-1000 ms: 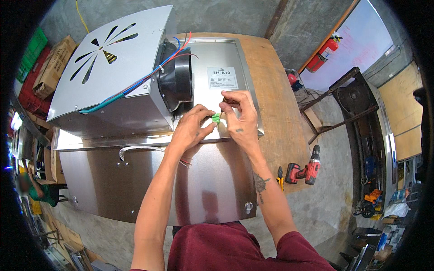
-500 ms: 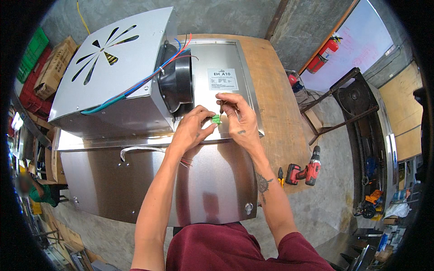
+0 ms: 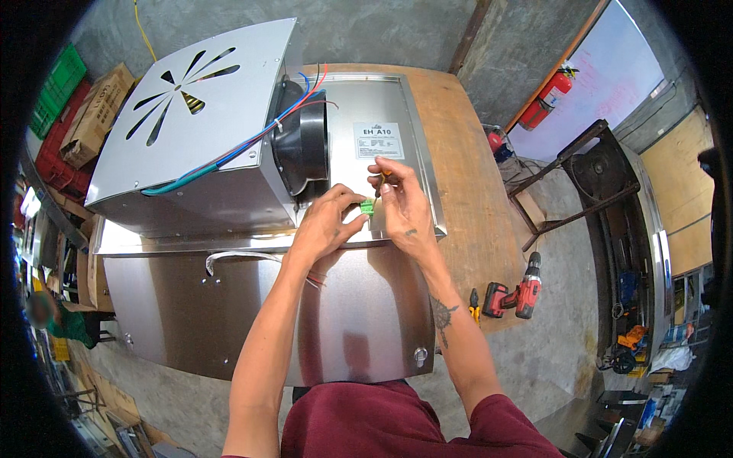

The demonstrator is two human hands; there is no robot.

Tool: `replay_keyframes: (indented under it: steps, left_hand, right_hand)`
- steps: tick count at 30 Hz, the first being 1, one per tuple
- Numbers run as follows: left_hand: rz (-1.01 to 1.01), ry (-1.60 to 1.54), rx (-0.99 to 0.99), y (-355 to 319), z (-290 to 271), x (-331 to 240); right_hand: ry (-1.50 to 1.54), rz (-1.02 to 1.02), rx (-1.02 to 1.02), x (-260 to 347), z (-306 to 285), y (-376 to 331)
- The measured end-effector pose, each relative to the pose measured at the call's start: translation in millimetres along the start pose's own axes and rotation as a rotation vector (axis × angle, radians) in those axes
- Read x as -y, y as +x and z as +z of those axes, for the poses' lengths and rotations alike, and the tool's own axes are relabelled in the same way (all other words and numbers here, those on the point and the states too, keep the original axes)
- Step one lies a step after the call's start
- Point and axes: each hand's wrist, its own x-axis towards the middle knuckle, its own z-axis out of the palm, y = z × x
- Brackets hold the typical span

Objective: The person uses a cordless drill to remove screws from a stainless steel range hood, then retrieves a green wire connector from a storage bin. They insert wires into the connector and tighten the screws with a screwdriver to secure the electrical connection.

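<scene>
Between the thumb and fingers of my left hand [image 3: 327,220] is a small green terminal block [image 3: 367,208], held over the stainless steel hood [image 3: 343,95]. My right hand [image 3: 406,214] grips a small screwdriver [image 3: 384,179] with an orange and dark handle. Its shaft points down at the block, but I cannot tell whether the tip sits in a screw. Left of my hands, a grey metal blower box [image 3: 179,91] bears a black round outlet [image 3: 311,141] and blue, red and green wires [image 3: 252,136]. Below my left wrist runs a white cable [image 3: 240,254] with bare-ended leads.
On the wooden table [image 3: 466,191], a red cordless drill [image 3: 527,288] lies beside yellow-handled pliers [image 3: 474,307]. A rusty metal frame [image 3: 576,183] stands to the right. A fire extinguisher [image 3: 550,98] hangs behind it. At the far left a person in green [image 3: 72,324] is partly visible.
The screwdriver has tilted, and its orange handle now shows in my right hand. My left hand still holds the terminal block in nearly the same place. The whole view has shifted slightly.
</scene>
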Motion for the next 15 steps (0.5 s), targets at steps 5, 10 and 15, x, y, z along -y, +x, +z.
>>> replay_keyframes:
  steps: [5, 10, 15]
  left_hand:
    - [-0.027, 0.008, 0.012, 0, -2, -4]
    - [-0.097, -0.011, 0.068, 0, -6, -10]
    - [-0.036, 0.001, 0.039, 0, -5, -7]
  right_hand:
    - [-0.364, -0.163, -0.023, -3, -6, -4]
    - [-0.116, -0.058, 0.046, -3, -8, 1]
    - [-0.219, -0.099, 0.035, -2, -5, -1]
